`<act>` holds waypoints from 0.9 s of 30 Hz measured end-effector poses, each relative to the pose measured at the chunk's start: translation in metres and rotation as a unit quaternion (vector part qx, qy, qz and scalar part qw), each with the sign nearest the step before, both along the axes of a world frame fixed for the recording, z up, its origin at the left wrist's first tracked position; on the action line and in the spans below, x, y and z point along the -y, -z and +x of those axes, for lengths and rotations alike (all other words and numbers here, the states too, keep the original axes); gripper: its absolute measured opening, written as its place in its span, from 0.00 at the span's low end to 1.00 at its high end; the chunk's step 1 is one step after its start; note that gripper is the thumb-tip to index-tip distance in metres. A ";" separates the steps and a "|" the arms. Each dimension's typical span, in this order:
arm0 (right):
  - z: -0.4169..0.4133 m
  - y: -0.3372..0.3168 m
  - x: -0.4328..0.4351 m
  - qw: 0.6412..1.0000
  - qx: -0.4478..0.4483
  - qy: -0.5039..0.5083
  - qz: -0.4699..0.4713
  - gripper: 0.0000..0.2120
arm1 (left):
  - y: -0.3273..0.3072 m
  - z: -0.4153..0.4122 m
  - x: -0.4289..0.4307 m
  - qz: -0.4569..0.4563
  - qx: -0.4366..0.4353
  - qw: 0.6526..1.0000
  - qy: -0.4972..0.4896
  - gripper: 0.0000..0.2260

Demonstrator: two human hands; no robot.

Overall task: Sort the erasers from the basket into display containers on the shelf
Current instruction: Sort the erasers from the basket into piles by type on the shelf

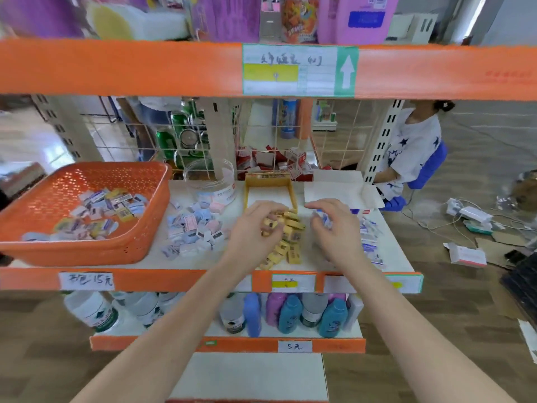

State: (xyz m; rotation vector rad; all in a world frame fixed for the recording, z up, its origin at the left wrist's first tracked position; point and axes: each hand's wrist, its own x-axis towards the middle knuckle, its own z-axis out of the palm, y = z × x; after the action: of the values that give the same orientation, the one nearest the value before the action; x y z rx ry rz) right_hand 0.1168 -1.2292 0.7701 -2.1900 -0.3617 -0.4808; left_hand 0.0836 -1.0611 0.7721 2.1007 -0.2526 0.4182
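head view: basket (pixel 72 251) at left, mixed erasers (pixel 98 210) inside. pastel pile (pixel 194 225) beside it, sorted by colour, likely staging. left hand (pixel 255 228), fingers curled down, grips yellow erasers (pixel 290 228) near the yellow box (pixel 268 177). right hand (pixel 334 228) arched over blue erasers (pixel 369 242); cannot tell if it holds any.

Left hand (pixel 255 228) covers part of the yellow erasers (pixel 290 228). Right hand (pixel 334 225) covers part of the blue-white erasers (pixel 368 245). Neither grip can be determined. Print on the erasers is blurred and illegible. The orange basket (pixel 87 254) is cut off at the left edge.
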 end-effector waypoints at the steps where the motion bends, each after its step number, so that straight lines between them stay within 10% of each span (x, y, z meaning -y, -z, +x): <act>1: 0.002 -0.002 -0.017 1.000 0.004 -0.023 -0.002 0.12 | -0.007 -0.002 -0.016 -0.008 0.010 1.000 -0.021 0.13; 17: 0.005 -0.035 -0.264 0.947 0.056 -0.315 -0.024 0.12 | -0.027 -0.089 -0.263 0.027 0.077 0.932 -0.354 0.15; 27: 0.047 -0.042 -0.312 0.949 0.017 -0.274 -0.156 0.12 | -0.037 -0.033 -0.339 0.155 -0.127 0.943 -0.267 0.12</act>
State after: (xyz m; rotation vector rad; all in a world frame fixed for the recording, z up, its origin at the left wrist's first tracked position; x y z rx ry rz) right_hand 0.1639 -0.9174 0.8117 -2.2474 -1.0915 -0.1548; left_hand 0.0510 -0.7221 0.8089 2.4980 0.4430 0.4340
